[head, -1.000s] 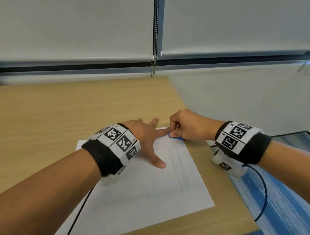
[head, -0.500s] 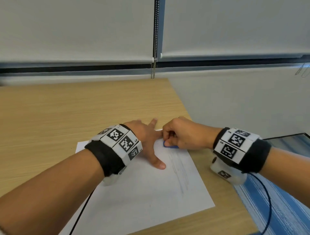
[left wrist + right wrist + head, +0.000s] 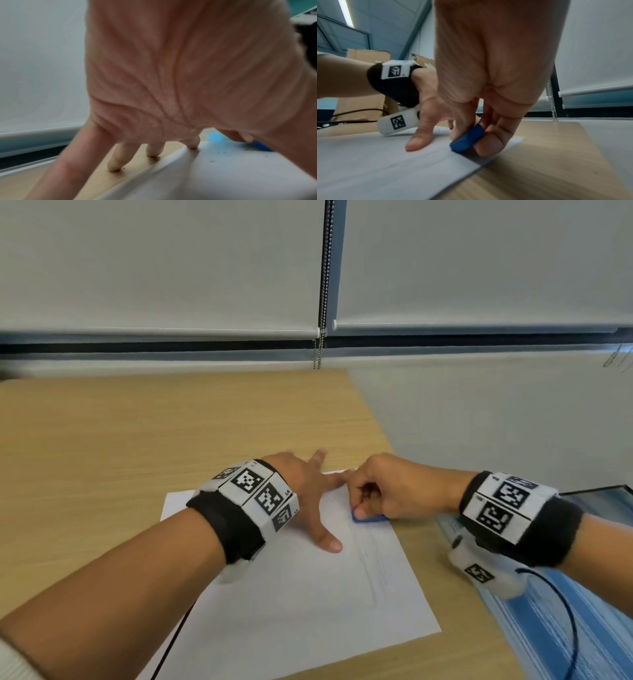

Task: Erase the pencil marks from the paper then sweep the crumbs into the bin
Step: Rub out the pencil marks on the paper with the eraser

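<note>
A white sheet of paper lies on the wooden desk, with faint pencil lines running down its right part. My left hand lies flat with spread fingers on the sheet's far part, holding it down. My right hand pinches a blue eraser and presses it onto the paper near the top of the lines. In the right wrist view the eraser sits between thumb and fingers, its lower edge on the paper. Dark crumbs dot the paper in the left wrist view.
The desk's right edge runs close beside the paper, with blue striped flooring below it. A cable hangs from my right wrist. Window blinds and a bead chain stand behind the desk. Cardboard boxes show in the right wrist view.
My right hand has slid the eraser down the paper toward me, away from the sheet's far right corner. The left hand stays pressed flat in the same place.
</note>
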Tool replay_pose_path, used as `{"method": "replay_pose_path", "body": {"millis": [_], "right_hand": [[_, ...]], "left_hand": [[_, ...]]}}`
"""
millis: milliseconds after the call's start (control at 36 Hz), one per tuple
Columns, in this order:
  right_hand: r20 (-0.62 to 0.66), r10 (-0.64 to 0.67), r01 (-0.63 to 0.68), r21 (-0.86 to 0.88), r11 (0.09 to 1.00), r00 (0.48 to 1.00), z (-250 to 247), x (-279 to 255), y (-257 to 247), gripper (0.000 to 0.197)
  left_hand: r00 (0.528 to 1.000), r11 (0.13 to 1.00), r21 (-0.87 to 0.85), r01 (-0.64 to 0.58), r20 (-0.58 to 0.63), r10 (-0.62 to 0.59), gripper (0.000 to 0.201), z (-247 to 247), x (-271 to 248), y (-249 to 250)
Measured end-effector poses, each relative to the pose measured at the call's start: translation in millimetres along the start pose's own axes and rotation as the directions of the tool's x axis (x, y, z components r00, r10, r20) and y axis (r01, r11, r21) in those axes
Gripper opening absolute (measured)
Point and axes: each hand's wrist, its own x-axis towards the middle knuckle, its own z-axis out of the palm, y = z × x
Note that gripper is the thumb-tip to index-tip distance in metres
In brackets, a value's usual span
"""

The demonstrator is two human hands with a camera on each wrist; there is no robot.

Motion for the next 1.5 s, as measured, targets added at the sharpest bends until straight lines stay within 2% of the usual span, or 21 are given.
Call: {"method": "replay_pose_path", "body": {"millis": [56,167,222,306,361,472,528,639,667,778,833,889,972,1000,1083,1167,1222,1306,1333,1444,1500], "right_hand": [[0.046,-0.012,0.014,-0.038,0.999,0.999,-3,2,-2,0.004],[-0.116,0.019,-0.029,-0.088,0.996,0.993,-7,16,6,0.003],[-0.133,0.023,-0.031,-0.059,0.998,0.991,-5,13,7,0.003],[0.034,0.004,-0.004,-0.012,1.000,0.999,-2,-2,1,0.003],[0.112,-0.002,0.009,-0.063,0.998,0.994,-5,-4,0,0.003],[-0.088,0.013,-0.021,-0.089,0.996,0.996,-7,11,9,0.004],[-0.115,0.027,-0.033,-0.051,0.998,0.993,-5,9,11,0.006],[0.114,0.012,-0.007,-0.039,0.999,0.993,-6,-4,4,0.003],[0.132,0.012,-0.004,-0.062,0.998,0.991,-8,-3,3,0.003],[-0.086,0.014,-0.022,-0.094,0.995,0.996,-9,13,9,0.002],[-0.129,0.019,-0.027,-0.057,0.998,0.991,-7,11,11,0.002],[-0.041,0.007,-0.008,-0.027,1.000,0.999,-5,0,8,0.002],[0.209,-0.011,0.016,-0.021,1.000,0.978,-5,-14,-2,0.002],[0.228,-0.013,0.022,-0.037,0.999,0.973,-5,-13,-3,0.002],[0.073,-0.009,0.016,-0.106,0.994,0.997,-6,3,-2,0.002],[-0.076,0.002,-0.009,-0.096,0.995,0.997,-5,15,2,0.002],[-0.032,-0.005,0.003,-0.064,0.998,0.999,-2,10,-1,0.002],[0.146,-0.058,0.066,-0.049,0.997,0.988,4,-1,-10,0.003],[0.161,-0.067,0.077,-0.053,0.996,0.985,3,0,-11,0.002],[-0.028,-0.059,0.057,-0.078,0.995,0.998,-4,17,-5,0.002],[-0.058,-0.057,0.054,-0.049,0.997,0.997,-3,16,-3,0.000]], "left_hand": [[1.000,1.000,-0.001,0.001,0.004,-0.001,0.119,-1,0,1],[1.000,1.000,-0.014,-0.001,0.021,0.001,0.119,-2,0,1],[1.000,1.000,-0.002,0.002,0.006,-0.002,0.119,-1,0,0],[1.000,1.000,0.014,0.011,-0.018,-0.010,0.121,1,0,0],[1.000,1.000,0.020,0.016,-0.015,-0.015,0.122,2,0,0],[1.000,1.000,0.000,0.007,-0.002,-0.007,0.120,0,-2,2],[1.000,1.000,0.001,0.013,0.009,-0.013,0.120,-1,-3,2],[1.000,1.000,0.000,0.023,0.006,-0.023,0.121,0,-3,2],[1.000,1.000,0.001,0.024,0.005,-0.024,0.121,0,-3,2],[1.000,1.000,0.004,0.013,0.005,-0.013,0.120,-1,-3,3],[1.000,1.000,0.006,0.015,0.011,-0.015,0.120,-1,-3,3],[1.000,1.000,-0.008,0.017,0.020,-0.017,0.121,-2,-3,2],[0.999,0.999,-0.018,0.028,0.035,-0.027,0.124,-2,-3,2],[0.999,1.000,-0.014,0.028,0.036,-0.028,0.124,-2,-3,2],[1.000,1.000,0.014,0.015,0.021,-0.015,0.121,-2,-3,4],[1.000,1.000,0.019,0.016,0.021,-0.016,0.118,-2,-3,3],[1.000,1.000,0.023,0.014,0.019,-0.015,0.119,-1,-2,2],[1.000,1.000,0.022,0.013,0.009,-0.014,0.122,-1,-3,2],[1.000,1.000,0.018,0.011,0.008,-0.011,0.121,0,-4,2],[1.000,1.000,0.024,0.008,0.002,-0.008,0.118,0,-3,1],[1.000,1.000,0.024,0.010,0.018,-0.010,0.117,-2,-5,2]]}}
